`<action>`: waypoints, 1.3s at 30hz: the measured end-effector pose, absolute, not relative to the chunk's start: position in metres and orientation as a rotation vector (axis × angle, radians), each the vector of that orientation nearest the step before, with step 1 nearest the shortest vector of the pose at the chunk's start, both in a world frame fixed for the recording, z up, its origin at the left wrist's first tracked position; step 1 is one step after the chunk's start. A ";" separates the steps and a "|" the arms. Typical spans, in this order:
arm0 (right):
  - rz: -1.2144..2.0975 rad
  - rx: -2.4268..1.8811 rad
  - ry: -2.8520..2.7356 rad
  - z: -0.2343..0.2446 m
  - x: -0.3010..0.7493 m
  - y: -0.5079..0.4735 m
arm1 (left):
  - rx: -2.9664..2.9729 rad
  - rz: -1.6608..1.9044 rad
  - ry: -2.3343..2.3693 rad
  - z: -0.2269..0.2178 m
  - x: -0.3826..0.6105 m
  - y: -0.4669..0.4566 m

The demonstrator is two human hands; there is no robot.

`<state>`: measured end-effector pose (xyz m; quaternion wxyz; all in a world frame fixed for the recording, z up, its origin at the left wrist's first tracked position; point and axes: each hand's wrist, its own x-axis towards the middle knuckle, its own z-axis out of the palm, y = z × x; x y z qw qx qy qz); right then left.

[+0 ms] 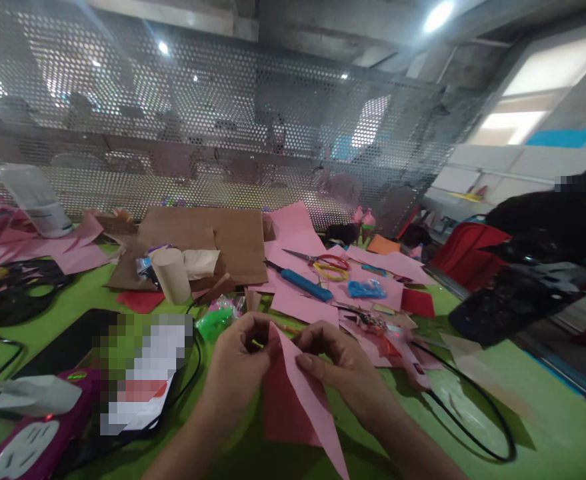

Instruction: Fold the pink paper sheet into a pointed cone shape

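A folded sheet of pink paper (297, 407) is held up between both hands over the green table, its two layers parting toward the bottom. My left hand (245, 353) pinches the top corner between thumb and fingers. On the right side of the fold, my right hand (340, 367) has its thumb on the near face and its curled fingers behind. Just beyond the hands lie a green plastic-wrapped item (217, 321) and more pink sheets (303, 307). A pink glue gun (407, 357) with a black cord rests to the right.
Scissors (330, 263) and a blue-handled tool (305, 283) lie on the pink sheets. A cardboard tube (173, 277) stands before brown cardboard (207, 233). On the left are a phone (147, 373), a purple power strip (47, 427) and a white-capped bottle (37, 200). A person in dark clothing (557, 220) is at right.
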<state>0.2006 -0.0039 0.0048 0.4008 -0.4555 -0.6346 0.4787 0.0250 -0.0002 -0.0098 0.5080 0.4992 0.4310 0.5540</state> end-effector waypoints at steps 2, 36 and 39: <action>1.223 -1.151 -1.590 0.003 0.200 -0.003 | 1.196 1.335 1.025 -0.011 0.025 0.000; 1.012 -1.251 -1.677 0.006 0.200 -0.001 | 1.049 1.267 0.921 -0.008 0.024 0.000; 0.992 -1.271 -1.679 0.008 0.200 -0.001 | 1.070 1.244 0.923 -0.008 0.023 0.000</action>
